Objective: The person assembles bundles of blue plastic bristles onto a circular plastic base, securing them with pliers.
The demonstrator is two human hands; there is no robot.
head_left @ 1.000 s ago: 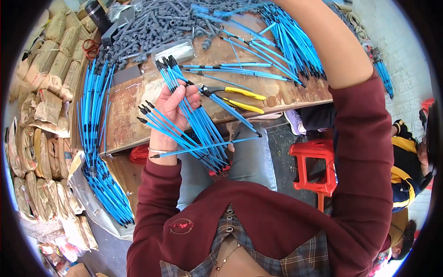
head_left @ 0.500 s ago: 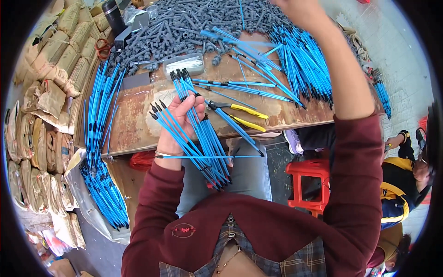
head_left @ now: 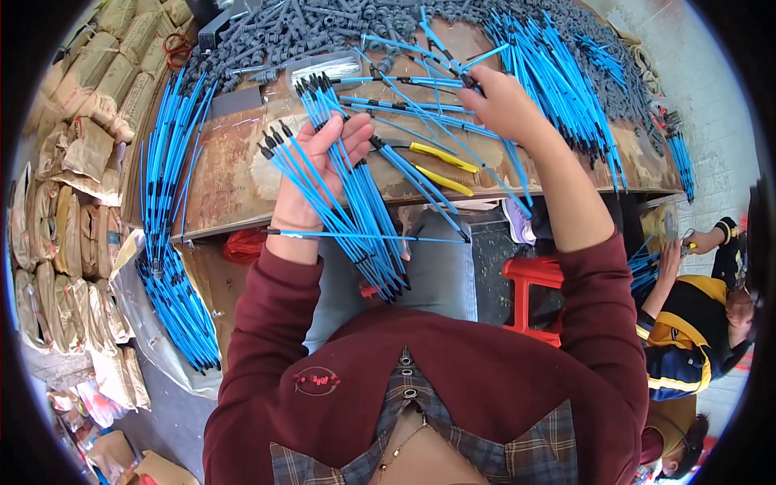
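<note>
A bundle of thin blue rods with black tips (head_left: 372, 214) leans across my left hand (head_left: 333, 144), which is closed around it. The bundle's lower end hangs past the table edge above my lap. One rod lies crosswise over my left wrist. Over the table to the right, my right hand (head_left: 503, 103) pinches a few blue rods (head_left: 440, 50) near their dark joint, some slanting toward the far side. More loose blue rods (head_left: 404, 107) lie between my hands. Close to the bundle rests a pair of pliers with yellow handles (head_left: 443, 156).
Grey plastic fittings (head_left: 307, 36) are heaped along the back. Piles of blue rods lie right (head_left: 558, 89) and left (head_left: 166, 162). A clear box (head_left: 323, 71) holds thin white pieces. Red stools (head_left: 532, 299) stand below; brown sacks (head_left: 97, 89) line the left. A co-worker's hand (head_left: 669, 263) shows right.
My right hand has come down from the top edge to the loose rods and now grips a few. My left hand still holds the bundle. The view has shifted slightly.
</note>
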